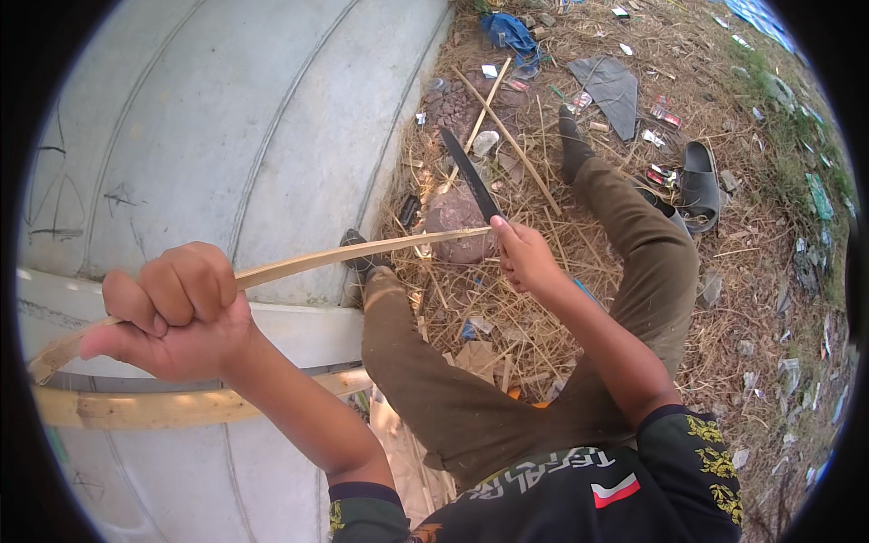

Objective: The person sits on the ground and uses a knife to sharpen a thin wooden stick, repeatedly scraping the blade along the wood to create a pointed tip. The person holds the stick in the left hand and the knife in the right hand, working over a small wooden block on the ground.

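Head view: nearest the lens is the left hand (172, 312), clenched in a fist round one end of a thin bamboo strip (362, 253), knuckles up, thumb under. From that grip the strip's long axis runs away to the right & slightly up, bowing a little, w/ a short stub poking out behind the fist to the left. Far end of the strip meets the right hand (523, 258), which is closed on the handle of a dark knife (469, 174); blade points up-left from that hand, edge resting right at the strip's tip. So the strip spans hand to hand: left fist holds the near end, right hand + knife sit at the far end, touching it. Left hand is the one closer to the camera; right is further out, over the legs. Just below the left fist, apart from it, lies a wider bamboo slat (154, 407) on the rim of a big grey concrete ring (226, 118). Beyond the knife: straw-littered ground (543, 136), a black sandal (699, 185) well off to the right.
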Motion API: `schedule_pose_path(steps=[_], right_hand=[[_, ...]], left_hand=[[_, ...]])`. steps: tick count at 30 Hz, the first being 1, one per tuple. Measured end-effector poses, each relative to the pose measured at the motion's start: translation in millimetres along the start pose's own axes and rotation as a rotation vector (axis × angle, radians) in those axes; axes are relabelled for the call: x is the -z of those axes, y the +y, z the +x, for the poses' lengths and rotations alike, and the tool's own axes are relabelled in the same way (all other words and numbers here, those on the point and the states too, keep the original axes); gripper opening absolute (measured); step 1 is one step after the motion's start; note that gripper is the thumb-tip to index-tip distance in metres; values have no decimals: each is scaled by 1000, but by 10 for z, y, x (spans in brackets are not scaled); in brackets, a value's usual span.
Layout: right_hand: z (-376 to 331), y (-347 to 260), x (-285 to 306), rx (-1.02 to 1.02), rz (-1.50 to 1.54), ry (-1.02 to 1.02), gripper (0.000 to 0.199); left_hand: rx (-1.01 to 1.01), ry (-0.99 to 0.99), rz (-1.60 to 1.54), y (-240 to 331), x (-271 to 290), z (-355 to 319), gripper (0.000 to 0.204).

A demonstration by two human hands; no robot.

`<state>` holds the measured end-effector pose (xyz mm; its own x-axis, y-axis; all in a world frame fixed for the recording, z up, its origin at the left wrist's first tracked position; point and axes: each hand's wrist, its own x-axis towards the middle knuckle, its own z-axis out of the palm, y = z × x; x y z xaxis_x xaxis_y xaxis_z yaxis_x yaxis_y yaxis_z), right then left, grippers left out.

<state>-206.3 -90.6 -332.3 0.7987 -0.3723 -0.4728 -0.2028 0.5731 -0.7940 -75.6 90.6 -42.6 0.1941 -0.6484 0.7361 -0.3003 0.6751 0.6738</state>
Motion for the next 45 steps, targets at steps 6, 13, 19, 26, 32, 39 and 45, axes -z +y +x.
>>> schedule_pose_path(steps=[6, 13, 19, 26, 32, 39, 45], right_hand=[[-46, -2, -149, 762, 421, 322, 38], [11, 142, -80, -136, -22, -104, 39], [-106, 91, -239, 902, 330, 151, 42], [218, 1041, -286, -129, -85, -9, 55], [163, 1073, -169, 117, -426, 101, 58], [305, 1227, -259, 100, -400, 37, 52], [-33, 437, -401, -18, -392, 38, 45]], left_hand=[[4, 85, -47, -25, -2, -2, 58], [-14, 113, 2, -47, 127, -68, 56], [6, 107, -57, -41, 88, -130, 59], [-20, 377, 188, 53, -75, -248, 63], [9, 461, 155, 207, -277, -459, 74], [-12, 241, 28, 276, -327, -712, 74], [21, 164, 5, 324, -416, -789, 74]])
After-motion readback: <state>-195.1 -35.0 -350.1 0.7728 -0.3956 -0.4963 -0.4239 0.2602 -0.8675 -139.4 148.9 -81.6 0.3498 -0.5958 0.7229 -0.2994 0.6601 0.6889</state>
